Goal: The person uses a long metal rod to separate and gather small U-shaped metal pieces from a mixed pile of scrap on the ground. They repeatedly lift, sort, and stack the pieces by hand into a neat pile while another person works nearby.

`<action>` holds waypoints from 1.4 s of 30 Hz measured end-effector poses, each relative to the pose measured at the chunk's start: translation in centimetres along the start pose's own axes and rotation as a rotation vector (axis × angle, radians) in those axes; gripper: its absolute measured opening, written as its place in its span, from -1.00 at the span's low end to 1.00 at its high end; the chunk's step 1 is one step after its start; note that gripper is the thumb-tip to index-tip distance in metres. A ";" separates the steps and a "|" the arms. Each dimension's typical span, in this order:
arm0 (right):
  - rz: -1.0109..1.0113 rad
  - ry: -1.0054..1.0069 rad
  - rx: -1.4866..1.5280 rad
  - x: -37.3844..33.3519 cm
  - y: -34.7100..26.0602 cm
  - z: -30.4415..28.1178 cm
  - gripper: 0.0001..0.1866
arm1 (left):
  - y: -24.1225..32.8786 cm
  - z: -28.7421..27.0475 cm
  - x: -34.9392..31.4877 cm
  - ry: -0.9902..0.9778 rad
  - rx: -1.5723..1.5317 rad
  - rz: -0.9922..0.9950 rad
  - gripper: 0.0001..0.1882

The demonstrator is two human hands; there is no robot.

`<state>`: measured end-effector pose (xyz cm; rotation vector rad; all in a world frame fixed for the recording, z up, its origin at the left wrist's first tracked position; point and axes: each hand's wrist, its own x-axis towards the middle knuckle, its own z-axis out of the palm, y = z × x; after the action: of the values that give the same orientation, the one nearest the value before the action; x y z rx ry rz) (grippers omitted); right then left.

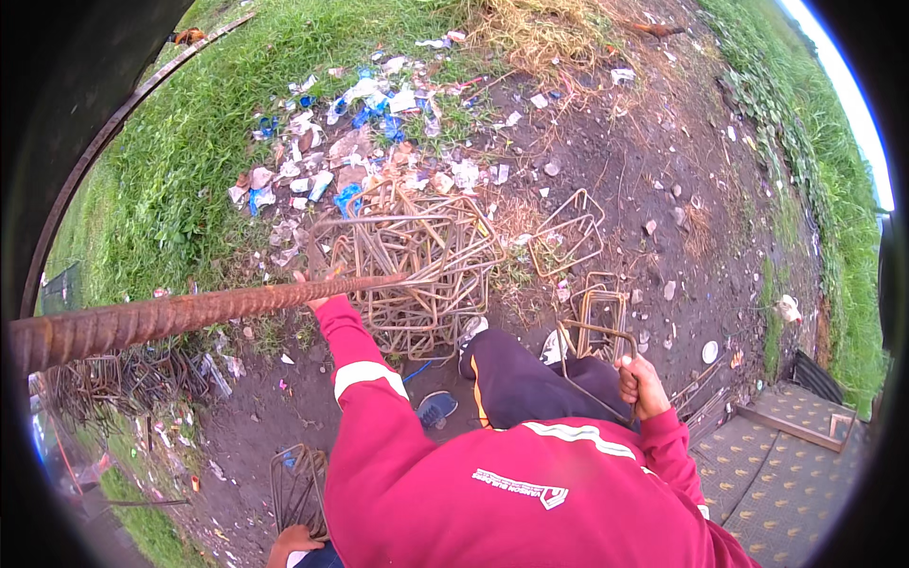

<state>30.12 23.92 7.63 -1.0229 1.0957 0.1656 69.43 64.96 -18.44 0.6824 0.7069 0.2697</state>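
Observation:
My right hand [644,386], at the end of a red sleeve, is closed around one side of a bent steel rebar stirrup [598,328], which slants across my dark trousers. My left hand [327,300] reaches forward to the left edge of a large tangled pile of rusty rebar stirrups [426,275]. A thick ribbed rebar [189,317] crosses in front of that hand and hides most of its fingers, so their grip is unclear. Just ahead of my legs lies a smaller stack of stirrups [599,308]. Loose stirrups [568,232] rest on the soil beyond it.
Another person's hand [295,541] is at lower left, next to more stirrups [298,483]. Plastic litter [369,114] is strewn beyond the pile. Bent rods [123,383] heap up at far left. Patterned panels [776,473] lie to my right. A dark shoe [436,409] stands near my leg.

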 end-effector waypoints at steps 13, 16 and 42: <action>-0.012 -0.320 0.179 -0.6 -4.5 3.9 -0.86 | 23.8 9.2 -21.0 -0.166 -0.721 0.202 -0.70; -0.059 -0.470 0.190 -1.4 -6.4 4.5 -0.84 | 29.1 12.5 -26.5 -0.396 -0.834 0.405 -0.60; -0.062 -0.645 0.666 1.2 -16.0 -12.4 -0.80 | -11.3 7.4 -39.4 -0.313 1.287 -0.622 -0.36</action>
<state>31.71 5.27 15.35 -0.3502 0.4629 0.0609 45.41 35.25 -1.77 1.6107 0.7019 -0.9441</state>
